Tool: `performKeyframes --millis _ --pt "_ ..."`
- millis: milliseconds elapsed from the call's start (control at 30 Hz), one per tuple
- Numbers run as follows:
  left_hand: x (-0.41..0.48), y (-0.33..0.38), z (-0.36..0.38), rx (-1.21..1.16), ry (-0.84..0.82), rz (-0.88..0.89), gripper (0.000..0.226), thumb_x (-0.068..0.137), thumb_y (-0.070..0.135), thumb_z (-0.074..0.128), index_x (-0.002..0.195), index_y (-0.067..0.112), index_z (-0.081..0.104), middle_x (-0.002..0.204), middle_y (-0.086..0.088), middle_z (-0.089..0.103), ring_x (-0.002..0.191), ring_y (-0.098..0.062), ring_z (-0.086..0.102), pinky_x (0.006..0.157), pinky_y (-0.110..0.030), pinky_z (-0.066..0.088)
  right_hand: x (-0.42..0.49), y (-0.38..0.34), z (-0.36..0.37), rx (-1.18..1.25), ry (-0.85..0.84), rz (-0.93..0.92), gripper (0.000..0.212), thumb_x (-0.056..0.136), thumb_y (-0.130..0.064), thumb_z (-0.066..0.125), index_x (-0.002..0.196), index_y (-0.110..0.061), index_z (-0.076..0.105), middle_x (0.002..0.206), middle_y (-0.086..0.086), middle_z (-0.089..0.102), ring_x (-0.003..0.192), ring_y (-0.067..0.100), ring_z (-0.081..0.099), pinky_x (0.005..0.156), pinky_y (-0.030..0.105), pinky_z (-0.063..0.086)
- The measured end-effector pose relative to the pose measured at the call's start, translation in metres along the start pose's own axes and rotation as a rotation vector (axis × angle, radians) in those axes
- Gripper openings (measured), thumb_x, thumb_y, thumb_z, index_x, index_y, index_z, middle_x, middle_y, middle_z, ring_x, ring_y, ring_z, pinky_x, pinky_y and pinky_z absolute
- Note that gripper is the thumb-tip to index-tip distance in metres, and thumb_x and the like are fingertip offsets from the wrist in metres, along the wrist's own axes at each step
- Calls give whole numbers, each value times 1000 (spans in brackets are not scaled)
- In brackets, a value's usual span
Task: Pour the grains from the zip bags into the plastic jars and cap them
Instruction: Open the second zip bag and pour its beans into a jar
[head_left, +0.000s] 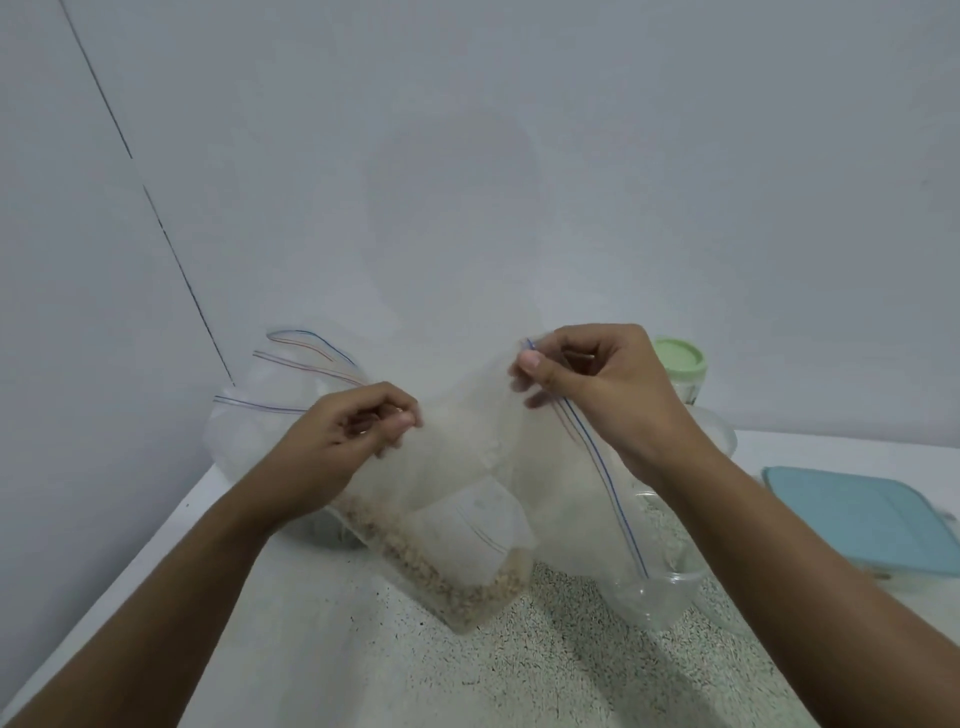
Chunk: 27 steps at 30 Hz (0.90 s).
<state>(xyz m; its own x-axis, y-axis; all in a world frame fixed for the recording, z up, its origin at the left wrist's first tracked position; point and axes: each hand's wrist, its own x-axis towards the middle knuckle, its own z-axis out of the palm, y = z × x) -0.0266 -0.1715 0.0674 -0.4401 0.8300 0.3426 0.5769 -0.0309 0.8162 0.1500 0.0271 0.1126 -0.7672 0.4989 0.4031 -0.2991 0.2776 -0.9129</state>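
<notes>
Clear zip bag (467, 447) held over grain-holding jar (470, 590); left hand (343, 436) pinches one edge, right hand (597, 387) pinches the zip strip.

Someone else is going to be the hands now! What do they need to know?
Left hand: pinches one side of the bag.
Right hand: pinches the bag's other side, by its zip strip.
Things: the bag hangs over a square jar with grains in its bottom. A clear round jar sits right of it. Other bags lie back left. A green-capped jar stands behind the right hand. A blue lid lies far right.
Done: some grains are in the square jar; one jar is capped.
Left: check that the bag is empty, pour the rest, cap the jars.
</notes>
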Motion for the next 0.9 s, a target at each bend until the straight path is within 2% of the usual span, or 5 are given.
performKeyframes --millis 233,367,633,800,900 --pt "-26 -51 -26 366 25 -186 23 81 47 74 103 42 69 110 29 66 104 5 60 87 -18 47 -1 20 -1 49 -44 -9 15 93 -5 67 88 7 74 84 20 70 75 19 69 67 26 55" --pt "-34 -70 -35 405 -12 -184 23 93 57 63 100 36 68 109 21 66 108 0 57 88 -21 45 -1 24 -1 51 -86 -41 14 93 -3 67 88 7 75 85 23 70 76 18 68 67 25 52" --pt "-44 -82 -14 -170 114 -360 24 92 18 71 114 10 69 106 -6 77 98 -23 74 89 -30 57 1 27 -6 86 -75 -32 11 91 -5 69 89 3 76 78 10 73 74 14 68 67 25 53" --pt "-52 -106 2 -575 196 -404 66 78 46 84 112 -8 68 117 -24 69 110 -31 66 97 -35 56 3 28 -3 100 -72 -2 9 91 -4 69 90 0 77 81 11 75 77 18 70 67 26 54" --pt "-50 -109 9 -721 271 -391 45 83 35 75 98 -6 66 101 -19 67 97 -28 66 87 -30 59 3 24 -2 92 -73 -12 8 89 -3 71 89 0 78 83 18 74 75 20 71 65 27 54"
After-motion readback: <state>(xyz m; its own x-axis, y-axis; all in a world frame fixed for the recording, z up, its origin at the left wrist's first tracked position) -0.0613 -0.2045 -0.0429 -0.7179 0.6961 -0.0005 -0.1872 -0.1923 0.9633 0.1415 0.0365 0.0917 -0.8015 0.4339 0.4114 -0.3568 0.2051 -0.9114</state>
